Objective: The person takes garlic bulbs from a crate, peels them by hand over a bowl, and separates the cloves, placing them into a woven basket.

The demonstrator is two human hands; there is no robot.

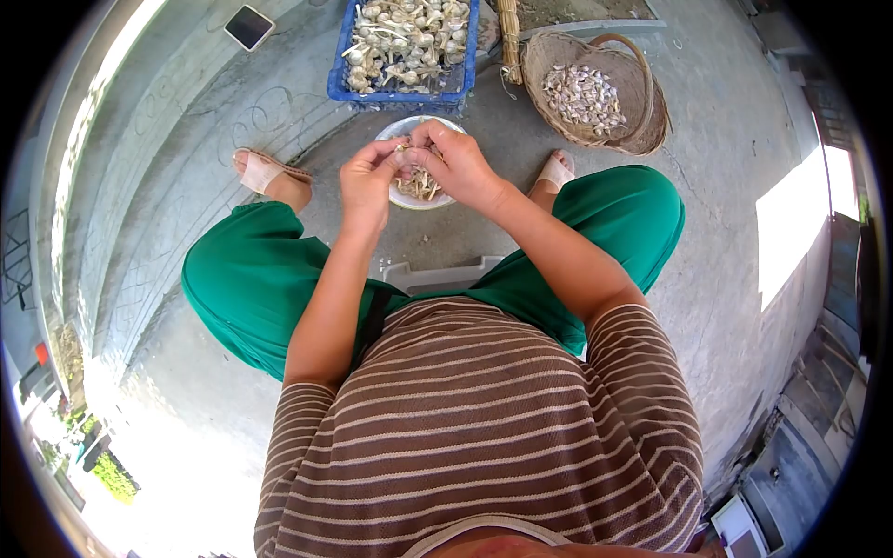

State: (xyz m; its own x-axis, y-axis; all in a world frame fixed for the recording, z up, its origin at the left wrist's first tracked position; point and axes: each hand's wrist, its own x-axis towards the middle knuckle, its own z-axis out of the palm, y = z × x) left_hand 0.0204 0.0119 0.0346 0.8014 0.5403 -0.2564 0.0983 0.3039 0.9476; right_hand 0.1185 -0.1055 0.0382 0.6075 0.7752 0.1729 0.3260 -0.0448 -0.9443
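My left hand (368, 179) and my right hand (459, 167) meet over a white bowl (419, 204), fingertips close together. Between them is a small pale piece of garlic (402, 148), pinched by the fingers of both hands; its exact shape is mostly hidden. Dry garlic stalks and peelings (420, 186) lie in the bowl under my hands. Just beyond the bowl, a blue plastic crate (400, 99) holds many whole garlic bulbs (409, 37). To the right, loose garlic cloves (584, 97) are heaped in a wicker basket (645, 130) with an arched handle.
A phone-like dark rectangle (249, 28) lies on the concrete floor at the upper left. A bundle of straw (510, 37) stands between crate and basket. My sandalled feet flank the bowl, and a grey plastic edge (442, 276) shows between my legs.
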